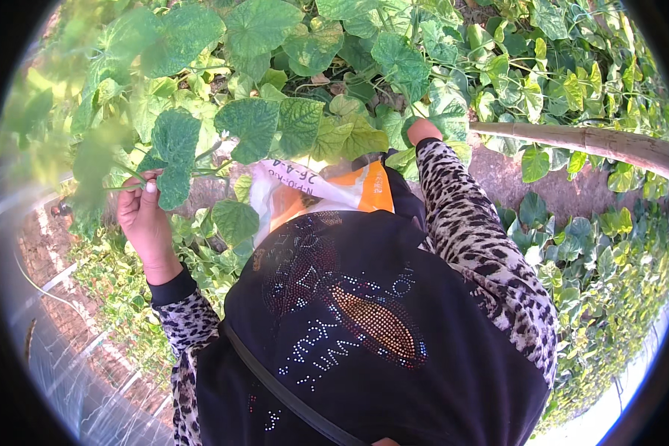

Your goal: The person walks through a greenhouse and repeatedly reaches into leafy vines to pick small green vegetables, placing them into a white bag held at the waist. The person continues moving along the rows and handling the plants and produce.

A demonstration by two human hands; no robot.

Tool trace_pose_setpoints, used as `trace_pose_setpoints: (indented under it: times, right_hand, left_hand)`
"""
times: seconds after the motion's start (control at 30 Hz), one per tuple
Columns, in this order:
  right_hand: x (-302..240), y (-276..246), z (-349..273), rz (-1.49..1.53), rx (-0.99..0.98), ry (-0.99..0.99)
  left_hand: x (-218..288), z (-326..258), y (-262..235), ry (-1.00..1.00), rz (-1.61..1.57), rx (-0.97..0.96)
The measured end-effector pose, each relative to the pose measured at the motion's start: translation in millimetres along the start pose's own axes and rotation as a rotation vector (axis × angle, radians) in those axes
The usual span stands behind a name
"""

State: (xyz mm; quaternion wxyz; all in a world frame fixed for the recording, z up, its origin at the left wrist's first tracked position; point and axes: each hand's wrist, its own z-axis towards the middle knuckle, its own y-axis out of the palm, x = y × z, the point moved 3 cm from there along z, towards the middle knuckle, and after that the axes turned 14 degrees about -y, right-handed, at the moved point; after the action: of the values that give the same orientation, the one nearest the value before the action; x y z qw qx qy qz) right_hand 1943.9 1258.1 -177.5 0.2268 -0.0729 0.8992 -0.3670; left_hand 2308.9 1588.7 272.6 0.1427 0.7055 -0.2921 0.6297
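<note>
My left hand is raised at the left with thumb and fingers pinched on a thin green vine stem. A broad green leaf hangs right beside the fingertips. My right hand reaches forward into the foliage, its fingers hidden behind leaves, so what it touches cannot be seen. Between the two hands spread several wide vine leaves, some yellowing. A small pale flower shows among them.
A white and orange plastic bag lies against my front. From the right edge a wooden pole runs toward my right wrist. More leafy plants grow at the right, with bare soil between rows. Blurred leaves hang close at the upper left.
</note>
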Motion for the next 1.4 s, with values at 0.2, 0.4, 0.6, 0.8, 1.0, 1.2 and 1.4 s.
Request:
trace_pose_setpoints:
  times: [0.2, 0.4, 0.6, 0.8, 1.0, 1.2, 1.4]
  right_hand:
    - [-8.7, -21.0, -8.4, -0.106, -0.019, -0.112]
    - [-23.3, -35.6, -9.7, -0.163, 0.030, -0.199]
    - [-50.2, -42.3, -17.2, -0.165, 0.057, -0.349]
    - [-59.1, -63.7, -36.1, -0.190, 0.123, -0.402]
    - [-15.6, -76.9, -88.5, -0.195, 0.226, -0.267]
    - [100.1, -57.2, -161.2, -0.142, 0.246, -0.047]
    - [200.0, -69.9, -229.9, 0.045, 0.279, 0.211]
  left_hand:
    - [12.2, -7.3, -59.2, 0.007, -0.068, 0.117]
    - [27.0, -13.2, -88.1, 0.085, -0.018, 0.169]
    - [26.1, -10.5, -91.6, 0.091, 0.004, 0.167]
    - [28.3, 5.4, -47.2, 0.081, -0.034, 0.108]
    - [23.9, 17.8, 19.7, 0.082, -0.013, -0.124]
    - [23.0, 12.3, 149.3, -0.239, -0.051, -0.550]
    - [5.7, 7.8, 303.6, -0.178, 0.171, -1.017]
